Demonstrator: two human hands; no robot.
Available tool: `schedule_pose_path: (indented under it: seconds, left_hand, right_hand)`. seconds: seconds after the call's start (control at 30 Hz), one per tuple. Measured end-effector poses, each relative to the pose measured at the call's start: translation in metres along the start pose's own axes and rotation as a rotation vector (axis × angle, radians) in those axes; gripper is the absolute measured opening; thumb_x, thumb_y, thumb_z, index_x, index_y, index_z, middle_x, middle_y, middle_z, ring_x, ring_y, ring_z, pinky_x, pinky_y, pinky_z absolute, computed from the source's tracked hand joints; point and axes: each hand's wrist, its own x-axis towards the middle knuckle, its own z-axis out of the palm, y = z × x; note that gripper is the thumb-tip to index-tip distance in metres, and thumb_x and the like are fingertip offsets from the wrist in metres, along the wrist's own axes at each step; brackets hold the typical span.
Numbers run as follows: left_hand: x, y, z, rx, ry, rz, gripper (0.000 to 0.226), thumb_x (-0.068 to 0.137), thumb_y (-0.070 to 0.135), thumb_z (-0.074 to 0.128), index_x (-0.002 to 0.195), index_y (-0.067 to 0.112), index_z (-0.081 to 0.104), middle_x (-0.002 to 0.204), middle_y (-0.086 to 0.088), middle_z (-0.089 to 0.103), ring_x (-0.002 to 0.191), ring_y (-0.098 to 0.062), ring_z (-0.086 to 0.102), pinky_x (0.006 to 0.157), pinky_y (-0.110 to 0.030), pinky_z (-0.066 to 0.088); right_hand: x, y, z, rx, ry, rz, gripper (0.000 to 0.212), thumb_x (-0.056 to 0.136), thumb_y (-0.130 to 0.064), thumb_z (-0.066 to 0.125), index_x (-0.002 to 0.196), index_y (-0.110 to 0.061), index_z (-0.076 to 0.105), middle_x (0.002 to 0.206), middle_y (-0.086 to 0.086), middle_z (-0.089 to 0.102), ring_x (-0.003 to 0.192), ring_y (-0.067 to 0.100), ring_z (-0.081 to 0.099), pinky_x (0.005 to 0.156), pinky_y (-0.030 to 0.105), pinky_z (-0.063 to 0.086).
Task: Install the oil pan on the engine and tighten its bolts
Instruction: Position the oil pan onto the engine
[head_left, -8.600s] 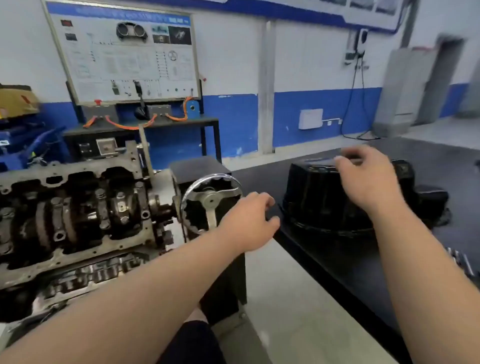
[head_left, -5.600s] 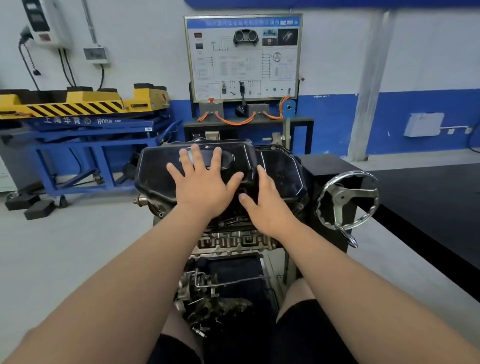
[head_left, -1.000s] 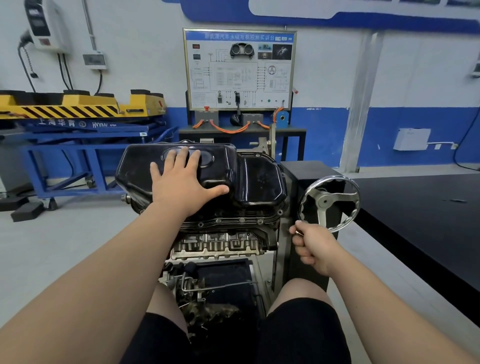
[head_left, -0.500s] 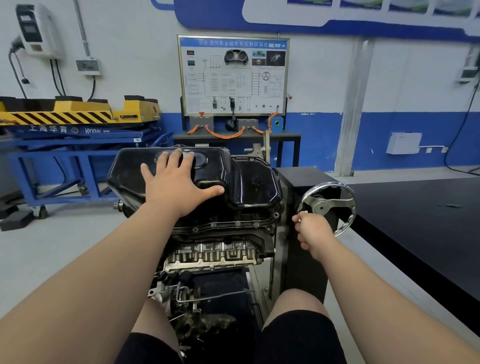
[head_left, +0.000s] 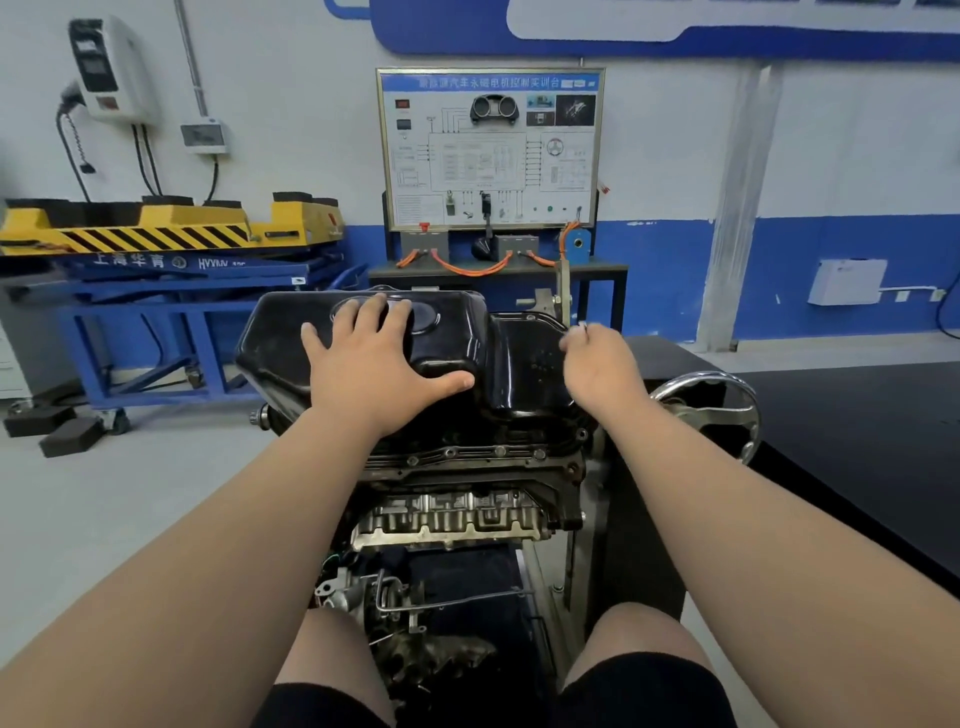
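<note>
Off the handwheel (head_left: 719, 413), the right hand (head_left: 602, 364) now pinches a small metal piece (head_left: 582, 326) over the oil pan (head_left: 524, 364), left hand (head_left: 363, 369) spread flat on it.

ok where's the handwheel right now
Head view, right side: the handwheel sits just right of the engine and the oil pan, below and to the right of the right hand, which isn't touching it.

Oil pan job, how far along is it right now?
Done: the oil pan sits on the engine. In hand: the left hand presses flat on it; the right hand hovers curled at its right end, contents unclear. Left: fitting and tightening bolts along the flange; no tool is visible.
</note>
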Motion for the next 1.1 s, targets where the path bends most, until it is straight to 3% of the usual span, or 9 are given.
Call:
schedule_pose_path:
  seconds: [0.17, 0.33, 0.4, 0.47, 0.53, 0.63, 0.77, 0.93, 1.1]
  left_hand:
    - [-0.002, 0.000, -0.002, -0.031, -0.039, 0.011, 0.113, 0.055, 0.097, 0.029, 0.148, 0.032, 0.022, 0.158, 0.003, 0.018, 0.146, -0.023, 0.008, 0.113, -0.060, 0.004]
    - [-0.003, -0.049, -0.011, -0.491, 0.238, -0.041, 0.057, 0.082, 0.057, 0.056, 0.126, 0.020, 0.058, 0.133, -0.002, 0.054, 0.126, -0.020, 0.045, 0.104, -0.033, 0.034]
    - [-0.006, -0.082, -0.007, -0.494, 0.272, -0.243, 0.066, 0.081, 0.055, 0.058, 0.134, 0.018, 0.049, 0.141, -0.006, 0.045, 0.133, -0.025, 0.035, 0.111, -0.039, 0.028]
    - [-0.010, -0.100, 0.000, -0.624, 0.131, -0.509, 0.090, 0.075, 0.062, 0.062, 0.147, 0.019, 0.029, 0.151, -0.007, 0.032, 0.139, -0.029, 0.027, 0.113, -0.045, 0.025]
    - [-0.012, -0.102, 0.007, -0.950, 0.092, -0.605, 0.096, 0.071, 0.058, 0.070, 0.147, 0.020, 0.025, 0.144, -0.004, 0.041, 0.130, -0.025, 0.042, 0.105, -0.039, 0.037]
    - [-0.011, -0.106, 0.010, -1.050, 0.129, -0.562, 0.088, 0.070, 0.053, 0.073, 0.143, 0.021, 0.033, 0.124, 0.005, 0.055, 0.107, -0.015, 0.055, 0.090, -0.030, 0.044]
    - [-0.012, -0.114, 0.009, -1.000, 0.133, -0.538, 0.091, 0.070, 0.055, 0.071, 0.144, 0.020, 0.033, 0.127, 0.004, 0.054, 0.111, -0.017, 0.055, 0.098, -0.037, 0.046]
    - [-0.015, -0.116, 0.007, -0.985, 0.138, -0.547, 0.092, 0.070, 0.056, 0.071, 0.145, 0.019, 0.032, 0.133, 0.001, 0.053, 0.118, -0.021, 0.053, 0.101, -0.043, 0.045]
    - [-0.024, -0.118, 0.008, -0.999, 0.146, -0.557, 0.089, 0.070, 0.055, 0.071, 0.143, 0.021, 0.033, 0.115, 0.009, 0.053, 0.110, -0.018, 0.056, 0.098, -0.043, 0.047]
  right_hand:
    - [-0.002, -0.076, 0.038, 0.122, -0.001, -0.127, 0.037, 0.099, -0.028, 0.029, 0.101, -0.008, 0.060, 0.099, 0.007, 0.062, 0.094, 0.025, 0.055, 0.075, 0.032, 0.037]
    - [-0.019, -0.077, 0.067, -0.122, 0.141, -0.294, 0.035, 0.101, -0.034, 0.025, 0.104, -0.012, 0.053, 0.091, 0.008, 0.063, 0.084, 0.031, 0.057, 0.067, 0.036, 0.039]
    - [-0.018, -0.070, 0.067, -0.021, 0.148, -0.327, 0.034, 0.101, -0.033, 0.027, 0.102, -0.014, 0.055, 0.090, 0.007, 0.064, 0.083, 0.029, 0.057, 0.069, 0.037, 0.041]
    - [-0.016, -0.068, 0.068, 0.041, 0.143, -0.327, 0.030, 0.100, -0.032, 0.030, 0.097, -0.017, 0.056, 0.085, 0.001, 0.062, 0.081, 0.024, 0.054, 0.069, 0.034, 0.039]
    - [-0.015, -0.068, 0.070, 0.139, 0.169, -0.259, 0.027, 0.099, -0.030, 0.031, 0.090, -0.021, 0.055, 0.077, -0.010, 0.055, 0.079, 0.018, 0.051, 0.067, 0.029, 0.032]
    - [-0.016, -0.069, 0.076, 0.261, 0.234, -0.138, 0.027, 0.099, -0.028, 0.032, 0.086, -0.024, 0.056, 0.075, -0.016, 0.051, 0.080, 0.013, 0.051, 0.070, 0.026, 0.031]
    - [-0.022, -0.071, 0.083, 0.310, 0.250, -0.105, 0.028, 0.099, -0.029, 0.032, 0.086, -0.024, 0.057, 0.073, -0.016, 0.054, 0.071, 0.004, 0.049, 0.069, 0.026, 0.034]
    - [-0.026, -0.072, 0.084, 0.299, 0.228, -0.131, 0.027, 0.099, -0.028, 0.032, 0.087, -0.023, 0.055, 0.075, -0.015, 0.054, 0.079, 0.014, 0.052, 0.071, 0.027, 0.036]
    - [-0.029, -0.071, 0.086, 0.283, 0.188, -0.154, 0.027, 0.099, -0.030, 0.032, 0.087, -0.023, 0.055, 0.076, -0.012, 0.056, 0.080, 0.015, 0.054, 0.070, 0.029, 0.037]
